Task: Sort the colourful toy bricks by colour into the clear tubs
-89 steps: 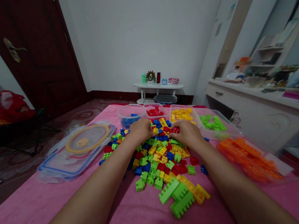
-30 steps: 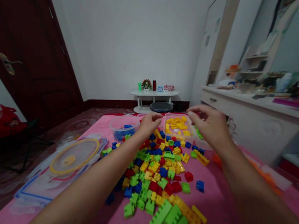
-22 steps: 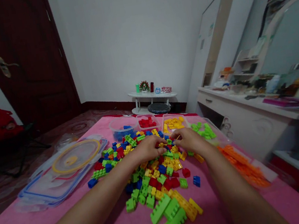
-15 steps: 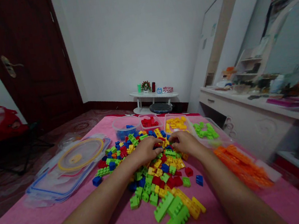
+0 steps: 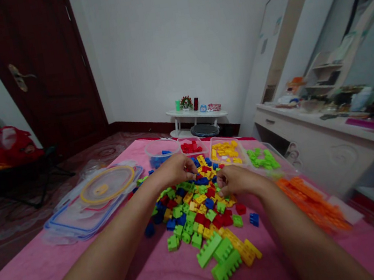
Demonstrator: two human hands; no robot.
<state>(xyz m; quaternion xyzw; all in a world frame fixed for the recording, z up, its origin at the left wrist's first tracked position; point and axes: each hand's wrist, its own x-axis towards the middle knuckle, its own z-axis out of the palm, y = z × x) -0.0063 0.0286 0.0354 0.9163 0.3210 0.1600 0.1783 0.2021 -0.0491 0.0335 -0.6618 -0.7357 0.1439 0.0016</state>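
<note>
A mixed pile of toy building blocks point(image 5: 201, 199) in green, yellow, red and blue is spread over the pink cloth. Over the pile's far left part is my left hand point(image 5: 178, 169), its fingers curled together and pointing down. Whatever they may grip is hidden. My right hand point(image 5: 237, 179) hovers at the pile's right side with bent fingers close together; I cannot make out anything in them. A small gap separates the two hands. Long green blocks point(image 5: 226, 266) and yellow blocks point(image 5: 241, 247) lie at the pile's near end.
Behind the pile stand clear tubs with blue blocks point(image 5: 160, 160), red blocks point(image 5: 191, 147), yellow blocks point(image 5: 226, 151) and green blocks point(image 5: 263, 158). Orange blocks point(image 5: 312, 203) sit at the right edge. Stacked container lids point(image 5: 79, 218) lie on the left.
My left hand has lifted slightly and curled its fingers more. The right hand's fingers have drawn in and moved a little nearer to me. The view has shifted slightly.
</note>
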